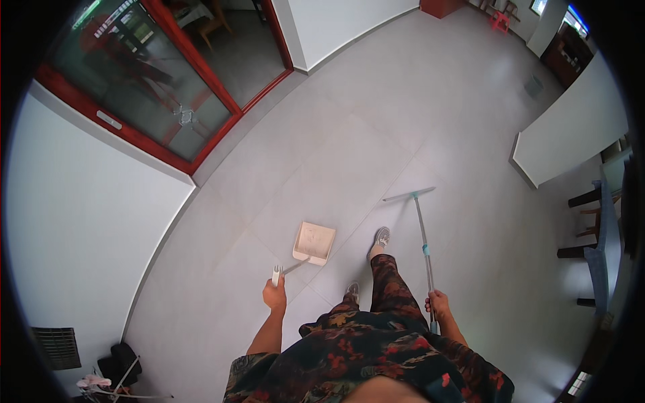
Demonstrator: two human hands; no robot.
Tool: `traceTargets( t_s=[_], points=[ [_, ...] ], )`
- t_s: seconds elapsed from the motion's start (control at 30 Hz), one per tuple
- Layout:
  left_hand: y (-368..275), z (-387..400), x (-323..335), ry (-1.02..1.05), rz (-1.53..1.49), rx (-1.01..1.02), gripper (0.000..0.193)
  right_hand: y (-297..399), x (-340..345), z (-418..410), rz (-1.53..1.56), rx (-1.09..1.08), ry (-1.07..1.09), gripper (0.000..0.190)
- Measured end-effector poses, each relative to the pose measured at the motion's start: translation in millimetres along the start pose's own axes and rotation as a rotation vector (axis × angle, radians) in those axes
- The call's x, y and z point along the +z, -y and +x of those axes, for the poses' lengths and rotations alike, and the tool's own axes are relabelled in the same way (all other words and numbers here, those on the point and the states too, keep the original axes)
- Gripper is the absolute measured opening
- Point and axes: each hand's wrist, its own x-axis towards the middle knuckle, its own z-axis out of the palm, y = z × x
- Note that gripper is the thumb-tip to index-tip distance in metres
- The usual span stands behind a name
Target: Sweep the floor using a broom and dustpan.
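My left hand [274, 294] is closed around the white top of the handle of a long-handled dustpan. The pale pink dustpan [314, 242] is low by the tiled floor, ahead and left of my feet, with a little dark debris in its pan. In my right hand [438, 304] is the metal pole of a floor squeegee [427, 252], which has light blue joints. Its wide, thin head [409, 194] lies across the floor ahead of my front shoe [382, 236]. Both hands are apart, on either side of my body.
A red-framed glass sliding door [216, 136] stands at the upper left, beside white walls. At the right are a wall end [536, 161] and a table with a blue cover [597, 267]. A pink stool [499, 21] stands far off. A folding frame [121, 378] is at the lower left.
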Motion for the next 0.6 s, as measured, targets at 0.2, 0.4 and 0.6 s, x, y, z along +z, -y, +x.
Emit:
traceTargets(
  t_s=[0.2, 0.4, 0.6],
  points=[
    [10.9, -17.7, -25.3, -0.006, 0.013, 0.016, 0.047, -8.0, -10.6, -7.3, -0.055, -0.087, 0.01, 0.018],
    [53.0, -33.7, -38.7, -0.053, 0.028, -0.043, 0.049, -45.9, -8.8, -26.2, -0.104, -0.127, 0.02, 0.023],
    [79.6, -42.7, -40.7, 0.024, -0.035, -0.119, 0.054, -77.6, -0.1, -31.4, -0.124, -0.14, -0.049, 0.017]
  ],
)
